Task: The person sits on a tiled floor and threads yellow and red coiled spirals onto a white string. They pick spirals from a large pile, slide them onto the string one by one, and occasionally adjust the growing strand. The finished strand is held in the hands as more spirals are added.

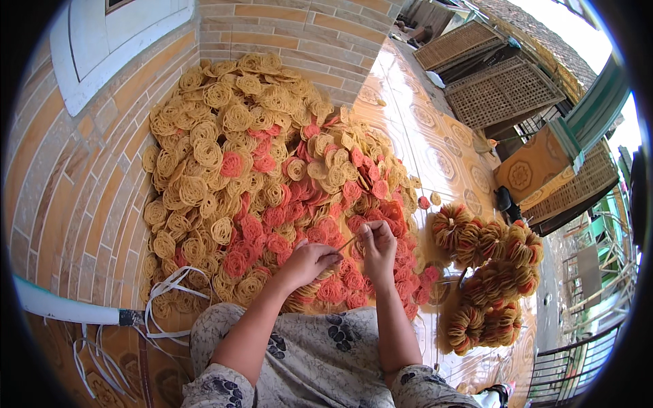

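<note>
A big heap of dry, round, noodle-like crackers, tan ones [204, 153] and red ones [252, 234], lies before my lap. Over its near side, my left hand [309, 264] and my right hand [379, 251] face each other a short way apart. A thin brownish strip [347, 243] runs between their fingertips, and each hand pinches one end of it. Whether it is a stick or a string is too small to tell. My fingers hide part of it. Red crackers lie just below and beside both hands.
On the tiled floor [469, 367] at the right sit several ring-shaped bundles of crackers [500, 282]. White strips [170, 292] hang by a pale pipe [68, 302] at the left. A brick-patterned wall [272, 30] borders the heap; woven racks [507, 92] stand at the far right.
</note>
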Motion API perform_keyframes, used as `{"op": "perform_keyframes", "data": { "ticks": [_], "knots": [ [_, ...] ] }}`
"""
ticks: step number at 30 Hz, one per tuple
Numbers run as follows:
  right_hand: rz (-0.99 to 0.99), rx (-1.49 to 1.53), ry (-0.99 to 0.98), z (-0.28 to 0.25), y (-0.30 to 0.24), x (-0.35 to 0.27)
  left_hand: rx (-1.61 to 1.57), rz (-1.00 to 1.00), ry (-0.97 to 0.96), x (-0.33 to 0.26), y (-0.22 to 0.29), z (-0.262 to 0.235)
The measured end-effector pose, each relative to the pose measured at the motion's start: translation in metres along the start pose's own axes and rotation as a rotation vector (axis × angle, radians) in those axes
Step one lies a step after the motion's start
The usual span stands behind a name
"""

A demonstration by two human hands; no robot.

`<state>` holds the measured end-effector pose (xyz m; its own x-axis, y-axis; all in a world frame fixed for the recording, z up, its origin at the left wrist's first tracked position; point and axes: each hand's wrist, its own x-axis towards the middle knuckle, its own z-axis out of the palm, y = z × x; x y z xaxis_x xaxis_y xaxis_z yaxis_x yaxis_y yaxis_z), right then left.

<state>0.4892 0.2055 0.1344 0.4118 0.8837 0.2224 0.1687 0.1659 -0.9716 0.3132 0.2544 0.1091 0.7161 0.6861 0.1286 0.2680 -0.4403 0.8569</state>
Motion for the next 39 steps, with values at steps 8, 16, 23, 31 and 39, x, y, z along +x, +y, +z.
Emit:
{"op": "perform_keyframes", "data": {
  "ticks": [8,16,23,31,39],
  "knots": [
    [0.135,-1.217,-0.503,-0.038,0.069,-0.009,-0.31,-0.409,-0.054,0.003,-0.041,-0.004],
    [0.397,-0.088,0.02,-0.033,0.076,0.016,-0.262,-0.358,-0.12,0.006,-0.045,0.02],
    [0.366,0.075,0.1,-0.022,0.057,0.015,-0.255,-0.415,-0.137,0.005,-0.031,0.017],
    [0.26,0.021,-0.154,-0.022,0.07,0.025,-0.36,-0.383,-0.063,0.005,-0.04,0.018],
    [0.131,-0.807,-0.083,0.022,0.118,0.045,-0.354,-0.461,0.04,0.002,-0.062,0.007]
  ]
}}
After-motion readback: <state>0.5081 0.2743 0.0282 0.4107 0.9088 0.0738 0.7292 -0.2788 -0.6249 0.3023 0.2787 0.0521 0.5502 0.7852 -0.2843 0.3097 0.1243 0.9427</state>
